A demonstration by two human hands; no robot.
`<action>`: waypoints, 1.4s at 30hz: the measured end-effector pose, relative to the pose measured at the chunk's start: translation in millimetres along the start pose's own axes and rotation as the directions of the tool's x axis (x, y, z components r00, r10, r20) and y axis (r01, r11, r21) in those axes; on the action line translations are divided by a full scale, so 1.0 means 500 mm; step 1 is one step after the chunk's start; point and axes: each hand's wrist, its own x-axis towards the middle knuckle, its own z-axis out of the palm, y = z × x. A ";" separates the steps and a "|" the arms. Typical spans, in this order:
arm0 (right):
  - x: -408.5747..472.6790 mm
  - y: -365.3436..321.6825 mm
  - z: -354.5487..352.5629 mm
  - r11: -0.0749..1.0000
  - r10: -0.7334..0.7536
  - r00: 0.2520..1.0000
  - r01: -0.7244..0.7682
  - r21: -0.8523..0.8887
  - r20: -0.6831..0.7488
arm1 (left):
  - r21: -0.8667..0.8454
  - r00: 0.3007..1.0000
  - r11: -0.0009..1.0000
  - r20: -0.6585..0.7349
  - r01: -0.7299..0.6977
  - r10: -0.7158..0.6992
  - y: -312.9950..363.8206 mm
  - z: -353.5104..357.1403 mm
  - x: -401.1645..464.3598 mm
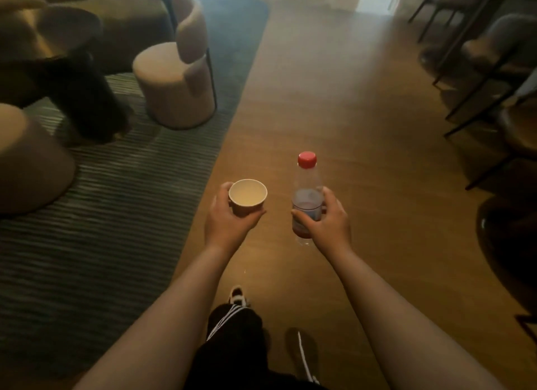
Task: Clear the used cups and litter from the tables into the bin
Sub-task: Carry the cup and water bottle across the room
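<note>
My left hand [228, 225] grips a small paper cup [248, 193], held upright with its white inside showing. My right hand [327, 221] is wrapped around the lower half of a clear plastic bottle [308, 186] with a red cap and a red-and-white label, also upright. Both are held out in front of me at about waist height, above a wooden floor [334, 104]. My legs in dark striped trousers and my shoes show below. No bin is in sight.
A dark striped rug [122, 203] covers the left side, with round beige stools [174, 84] and a low gold-topped table [58, 35] on it. Chairs with thin dark legs [476, 78] stand along the right. The wooden strip runs straight ahead between them.
</note>
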 end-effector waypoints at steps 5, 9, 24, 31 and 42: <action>0.286 -0.007 0.080 1.000 0.015 0.999 -0.015 0.000 -0.033 | -0.006 0.999 1.000 0.038 0.004 -0.004 -0.037 0.102 0.288; 0.556 -0.072 0.136 0.999 0.043 0.998 -0.043 0.016 -0.040 | 0.046 0.998 0.999 0.070 0.000 -0.003 -0.058 0.141 0.562; 1.391 -0.172 0.224 0.998 0.057 0.986 -0.055 0.018 -0.157 | 0.135 0.998 0.991 0.058 -0.015 0.007 -0.042 0.390 1.388; 1.920 -0.153 0.228 0.998 0.068 0.992 -0.068 0.009 -0.106 | 0.119 0.999 0.993 0.039 -0.015 0.011 0.009 0.634 1.844; 2.599 -0.233 0.240 1.000 -0.008 0.999 0.007 -0.023 -0.047 | 0.071 0.997 0.995 -0.031 0.070 -0.068 0.098 0.865 2.458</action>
